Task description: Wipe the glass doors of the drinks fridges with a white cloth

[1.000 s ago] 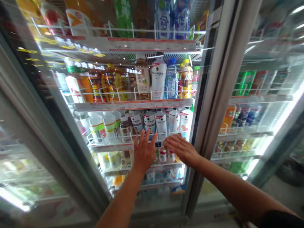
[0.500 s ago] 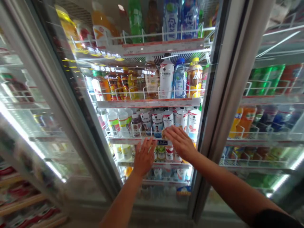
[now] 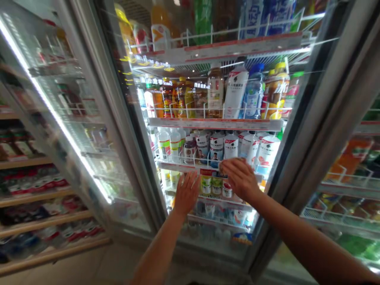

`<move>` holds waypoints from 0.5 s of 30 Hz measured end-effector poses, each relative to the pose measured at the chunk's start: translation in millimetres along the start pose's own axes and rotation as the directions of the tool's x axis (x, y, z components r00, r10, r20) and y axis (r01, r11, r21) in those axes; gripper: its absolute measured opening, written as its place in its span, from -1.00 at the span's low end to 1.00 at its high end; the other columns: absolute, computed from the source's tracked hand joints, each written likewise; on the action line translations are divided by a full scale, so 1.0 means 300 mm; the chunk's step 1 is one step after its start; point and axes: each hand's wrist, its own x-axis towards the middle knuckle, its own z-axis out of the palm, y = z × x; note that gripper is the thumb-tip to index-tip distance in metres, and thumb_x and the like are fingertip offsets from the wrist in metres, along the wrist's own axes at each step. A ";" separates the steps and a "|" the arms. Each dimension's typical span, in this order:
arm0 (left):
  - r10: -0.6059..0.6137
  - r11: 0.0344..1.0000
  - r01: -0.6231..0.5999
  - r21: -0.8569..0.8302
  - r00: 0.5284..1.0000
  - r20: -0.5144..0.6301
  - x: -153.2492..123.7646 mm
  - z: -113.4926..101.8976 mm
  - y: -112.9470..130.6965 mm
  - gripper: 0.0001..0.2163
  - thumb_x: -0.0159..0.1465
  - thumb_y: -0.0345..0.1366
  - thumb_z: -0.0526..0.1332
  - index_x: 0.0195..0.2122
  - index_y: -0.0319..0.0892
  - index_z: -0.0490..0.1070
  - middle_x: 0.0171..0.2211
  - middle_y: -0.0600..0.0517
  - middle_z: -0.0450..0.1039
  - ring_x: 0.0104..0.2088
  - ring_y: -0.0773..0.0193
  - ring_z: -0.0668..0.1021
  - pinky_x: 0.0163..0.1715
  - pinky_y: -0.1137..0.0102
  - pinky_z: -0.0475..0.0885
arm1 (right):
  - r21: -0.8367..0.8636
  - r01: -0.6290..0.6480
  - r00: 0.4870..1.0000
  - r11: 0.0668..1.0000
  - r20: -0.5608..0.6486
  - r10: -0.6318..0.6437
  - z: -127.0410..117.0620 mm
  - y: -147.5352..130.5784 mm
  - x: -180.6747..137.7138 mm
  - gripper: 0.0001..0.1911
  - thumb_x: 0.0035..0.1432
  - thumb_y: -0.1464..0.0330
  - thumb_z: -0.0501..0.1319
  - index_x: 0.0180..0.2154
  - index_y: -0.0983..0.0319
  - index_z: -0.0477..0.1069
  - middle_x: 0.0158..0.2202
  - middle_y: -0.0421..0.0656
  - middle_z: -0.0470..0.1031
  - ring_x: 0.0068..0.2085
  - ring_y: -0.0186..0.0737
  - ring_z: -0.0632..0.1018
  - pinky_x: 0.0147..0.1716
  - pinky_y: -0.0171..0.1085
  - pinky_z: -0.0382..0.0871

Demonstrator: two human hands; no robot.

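My left hand (image 3: 187,194) lies flat against the glass door of a lit drinks cooler, its fingers stretched upward. To its right, my right hand (image 3: 241,178) is pressed to the same glass. A small brownish, cloth-like wad (image 3: 222,168) peeks out at its fingertips, mostly covered by the palm and fingers. Behind the glass, white-labelled bottles (image 3: 230,145) stand on a wire-fronted shelf just above both hands. Small jars with green lids (image 3: 211,185) show between the hands on the shelf below.
A metal door frame (image 3: 314,118) runs along the right, with another cooler door beyond it. Left of me is a second glass door with a bright light strip (image 3: 56,111). Wooden shelves (image 3: 44,196) with packaged goods stand at far left. Floor tiles (image 3: 97,261) show below.
The view has swung left, bringing more of the wooden shelves and floor into sight. My right hand still holds the wad on the glass; my left hand stays flat.
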 end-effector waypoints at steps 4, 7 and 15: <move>-0.042 0.999 0.042 0.014 0.999 0.016 -0.032 -0.003 -0.050 -0.40 0.34 -0.44 0.13 0.41 -0.16 0.07 0.32 -0.16 0.27 0.43 0.06 0.10 0.40 0.01 0.06 | -0.042 -0.196 0.965 0.980 -0.188 0.184 0.017 -0.003 0.098 -0.40 0.23 0.49 0.22 0.29 0.13 0.29 0.16 -0.14 0.53 0.18 -0.02 0.47 0.21 -0.03 0.31; -0.045 0.999 0.044 0.017 0.998 0.038 -0.063 -0.014 -0.084 -0.41 0.34 -0.45 0.11 0.40 -0.14 0.09 0.33 -0.14 0.25 0.43 0.08 0.12 0.41 0.03 0.04 | -0.004 -0.083 0.996 0.997 -0.038 0.083 0.097 -0.095 0.050 -0.43 0.28 0.47 0.18 0.30 0.13 0.28 0.16 -0.16 0.53 0.15 -0.08 0.49 0.18 -0.09 0.32; -0.006 1.000 0.006 0.010 0.997 0.083 -0.140 -0.076 -0.287 -0.41 0.33 -0.48 0.09 0.40 -0.12 0.12 0.31 -0.05 0.29 0.41 0.14 0.16 0.44 0.08 -0.04 | 0.061 -0.052 0.999 0.997 0.018 0.051 0.242 -0.231 0.227 -0.42 0.31 0.45 0.15 0.33 0.09 0.24 0.20 -0.19 0.49 0.20 -0.12 0.45 0.21 -0.10 0.29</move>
